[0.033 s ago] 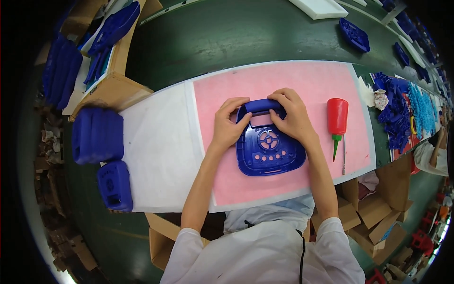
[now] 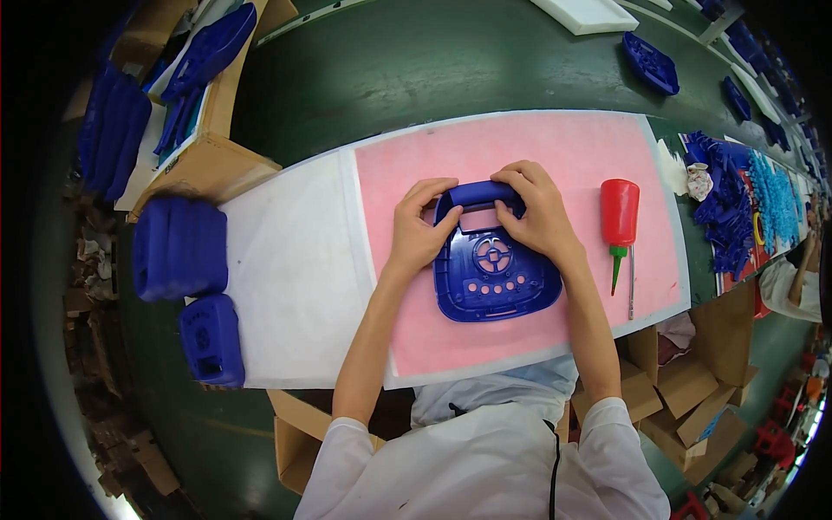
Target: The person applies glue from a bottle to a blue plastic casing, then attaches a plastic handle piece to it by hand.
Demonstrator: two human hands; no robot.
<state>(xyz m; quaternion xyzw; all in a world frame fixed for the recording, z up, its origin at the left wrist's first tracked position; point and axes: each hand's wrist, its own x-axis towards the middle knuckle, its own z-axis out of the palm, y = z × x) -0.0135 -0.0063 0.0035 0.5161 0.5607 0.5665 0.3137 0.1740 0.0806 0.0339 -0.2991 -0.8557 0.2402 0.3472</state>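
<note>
A blue plastic housing half lies on the pink sheet, its hollow, ribbed side facing up. It has a handle slot at the far end, a round spoked opening in the middle and a row of small holes nearer me. My left hand grips its far left corner, thumb on the inner rim and fingers curled over the edge. At the far right corner my right hand holds it by the handle bar, thumb inside the slot. Fingertips beyond the rim are partly hidden.
Right of the housing lie a red squeeze bottle with a green nozzle and a thin metal rod. Stacked blue housings stand at the left edge. Blue parts heap at the right. Cardboard boxes sit below the table.
</note>
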